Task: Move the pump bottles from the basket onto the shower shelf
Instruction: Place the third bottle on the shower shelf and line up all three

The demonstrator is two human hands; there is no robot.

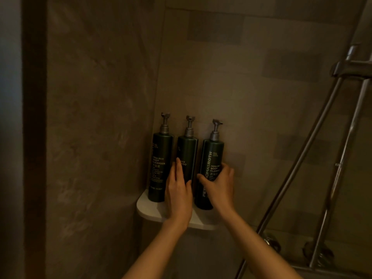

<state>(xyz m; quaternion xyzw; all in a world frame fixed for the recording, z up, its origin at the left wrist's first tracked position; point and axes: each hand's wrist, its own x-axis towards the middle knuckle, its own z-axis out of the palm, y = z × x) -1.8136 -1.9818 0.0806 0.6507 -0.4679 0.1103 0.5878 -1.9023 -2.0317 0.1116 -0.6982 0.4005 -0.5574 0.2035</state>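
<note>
Pump bottles, three of them, dark green with grey pump heads, stand upright in a row on the white corner shelf (150, 211) in the head view, the only view there is: a left bottle (161, 168) against the side wall, a middle bottle (186, 158) and a right bottle (211, 168), each just beside its neighbour. The basket is not in view, so whether more bottles wait in it cannot be told; judging by the row, the moving looks largely done and what remains seems to be straightening. The left hand (179, 194) reaches up over the shelf's front edge with straight fingers laid flat against the front of the middle bottle, the fingertips (178, 161) near its label, the thumb toward the right; it presses rather than grasps. The right hand (218, 185) wraps the lower body of the right bottle, thumb across the front and fingers curled round the far side, gripping it. Both forearms rise from the bottom of the picture. A chrome shower rail (302, 164) slants at the right.
</note>
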